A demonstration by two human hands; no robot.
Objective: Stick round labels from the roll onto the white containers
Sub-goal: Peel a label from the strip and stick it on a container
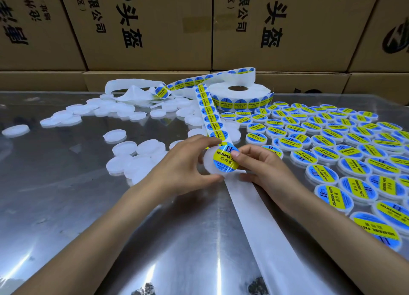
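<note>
Pressing label [225, 159] onto container [210, 164], both hands

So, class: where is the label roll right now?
Head view: the label roll lies at the table's far edge, centre-right, before the cardboard boxes, behind the labelled containers.

Both forearms bare to the frame edge; left hand [186, 162] and right hand [263, 162] ungloved, no rings, short unpainted nails.
</note>
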